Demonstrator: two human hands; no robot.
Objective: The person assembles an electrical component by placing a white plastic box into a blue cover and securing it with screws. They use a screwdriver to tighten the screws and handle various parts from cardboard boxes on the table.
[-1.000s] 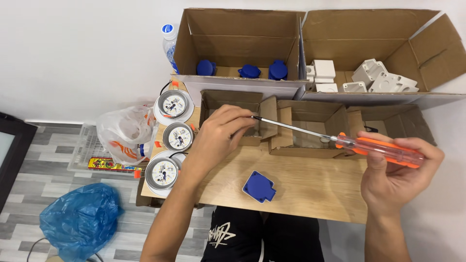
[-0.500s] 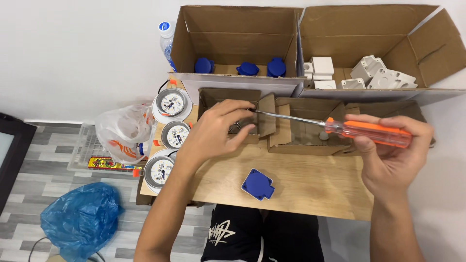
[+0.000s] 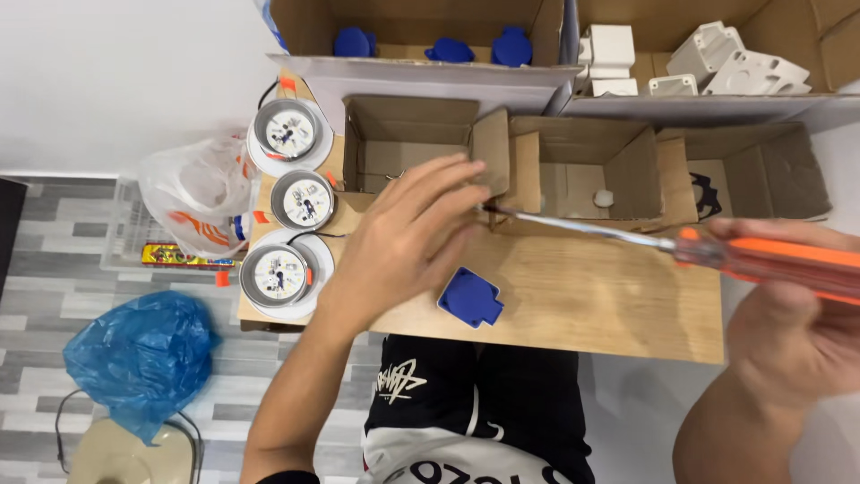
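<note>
My right hand [image 3: 788,332] grips the orange handle of a long screwdriver [image 3: 761,257] at the right edge of the view. Its metal shaft runs left to a tip under the fingers of my left hand [image 3: 408,242]. My left hand is closed over something small at the tip, hidden by the fingers, above the front edge of a small open cardboard box [image 3: 403,143]. A blue socket cover [image 3: 471,298] lies flat on the wooden table [image 3: 591,296] just below my left hand.
Three round white lamp fixtures [image 3: 303,199] sit along the table's left edge. Further small open boxes [image 3: 582,170] stand behind. Two large boxes at the back hold blue parts [image 3: 448,49] and white parts [image 3: 717,63]. A blue bag [image 3: 143,354] and clear bag [image 3: 193,206] lie left.
The view has moved closer and lower. My right hand with the screwdriver has dropped toward the lower right, and my left hand stays at the tip.
</note>
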